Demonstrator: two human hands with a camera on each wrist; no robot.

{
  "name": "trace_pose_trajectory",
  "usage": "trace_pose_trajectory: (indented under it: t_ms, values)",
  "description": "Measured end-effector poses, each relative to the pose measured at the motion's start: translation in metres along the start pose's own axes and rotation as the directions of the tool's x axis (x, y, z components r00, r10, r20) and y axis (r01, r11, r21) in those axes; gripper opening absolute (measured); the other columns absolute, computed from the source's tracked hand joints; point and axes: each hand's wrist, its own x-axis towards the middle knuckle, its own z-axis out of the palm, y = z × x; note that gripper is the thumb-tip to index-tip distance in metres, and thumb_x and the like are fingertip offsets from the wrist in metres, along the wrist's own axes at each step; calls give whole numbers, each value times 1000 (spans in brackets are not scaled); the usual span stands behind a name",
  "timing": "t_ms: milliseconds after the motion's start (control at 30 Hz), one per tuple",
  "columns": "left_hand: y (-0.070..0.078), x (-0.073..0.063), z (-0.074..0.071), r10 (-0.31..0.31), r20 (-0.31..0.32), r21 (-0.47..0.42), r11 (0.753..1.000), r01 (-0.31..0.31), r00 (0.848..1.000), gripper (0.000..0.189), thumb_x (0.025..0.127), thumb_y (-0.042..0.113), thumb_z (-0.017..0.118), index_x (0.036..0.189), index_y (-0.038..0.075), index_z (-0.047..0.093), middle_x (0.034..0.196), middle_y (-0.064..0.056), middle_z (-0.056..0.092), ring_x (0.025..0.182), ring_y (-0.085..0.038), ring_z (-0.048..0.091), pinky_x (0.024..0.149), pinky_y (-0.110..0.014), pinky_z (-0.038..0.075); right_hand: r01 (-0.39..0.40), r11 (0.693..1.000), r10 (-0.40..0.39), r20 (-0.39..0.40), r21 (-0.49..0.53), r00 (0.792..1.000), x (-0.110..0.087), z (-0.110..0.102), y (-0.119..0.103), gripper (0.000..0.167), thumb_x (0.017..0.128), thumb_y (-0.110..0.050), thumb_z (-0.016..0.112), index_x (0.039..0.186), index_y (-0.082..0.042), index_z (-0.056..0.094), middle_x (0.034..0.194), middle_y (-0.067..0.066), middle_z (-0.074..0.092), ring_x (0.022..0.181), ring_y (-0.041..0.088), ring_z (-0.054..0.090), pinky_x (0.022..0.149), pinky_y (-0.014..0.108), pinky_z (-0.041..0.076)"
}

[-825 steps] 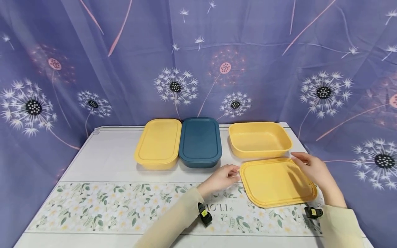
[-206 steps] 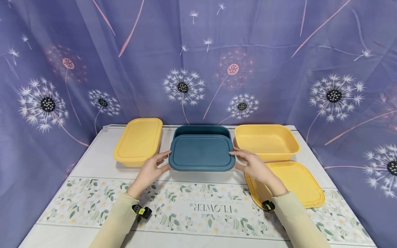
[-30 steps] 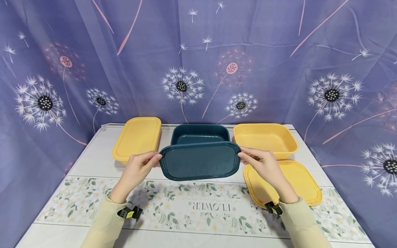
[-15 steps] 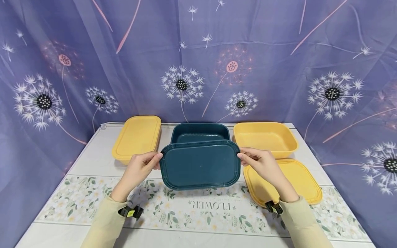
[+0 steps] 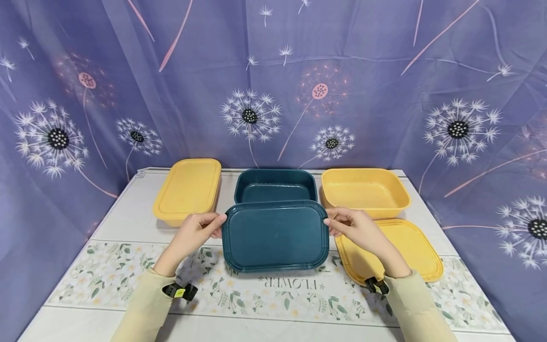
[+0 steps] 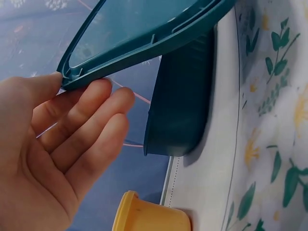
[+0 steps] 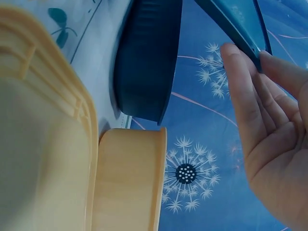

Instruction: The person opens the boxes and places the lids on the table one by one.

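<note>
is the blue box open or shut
Open: the blue box shows its inside, while the left hand and right hand hold the blue lid in front.

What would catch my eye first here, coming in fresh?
Probably the dark teal lid, centre, pinched at its ends by the left fingers and right fingers in front of the open teal box. Next come a closed yellow box on the left, an open yellow box and loose yellow lid on the right. Behind everything hangs a purple dandelion-patterned curtain.
</note>
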Motion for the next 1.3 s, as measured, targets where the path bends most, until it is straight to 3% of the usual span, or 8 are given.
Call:
trace_pose_trajectory:
  t_ms: [200,433,667,933,1300]
  values:
    - [-4,1,2,-23,67,-38,999,25,997,37,105,33,57,73,18,68,68,-4,68,66,-16,67,65,-32,57,-13,999,10,75,43,997,2,1,3,45,101,-19,64,143,-4,55,84,4,72,80,39,70,73,46,61]
    - [-10,2,5,-63,113,-39,997,68,992,42,105,36,56,72,12,67,69,-9,68,67,-21,67,65,-34,58,-8,1000,5,101,31,995,3,4,8,46,101,-19,64,144,-5,54,82,3,72,77,38,70,70,44,61]
    - [-18,2,8,-88,167,-39,995,95,982,44,105,38,55,71,13,66,66,-1,66,68,-22,68,65,-33,58,-9,1000,8,132,8,991,3,9,14,46,101,-17,65,142,-1,52,81,2,72,75,37,70,69,38,61]
    - [-21,3,11,-107,205,-41,992,118,973,43,105,36,55,71,11,63,67,-8,66,67,-29,68,62,-36,58,-18,1000,18,174,-5,985,5,14,21,49,102,-16,63,144,4,48,81,3,72,73,30,70,70,44,61]
    - [-26,2,17,-152,294,-136,971,199,944,32,106,27,55,92,2,68,71,-10,66,66,-27,71,58,-37,61,-15,999,23,199,-39,980,7,17,27,48,102,-14,62,144,6,48,77,5,71,69,25,70,67,40,61]
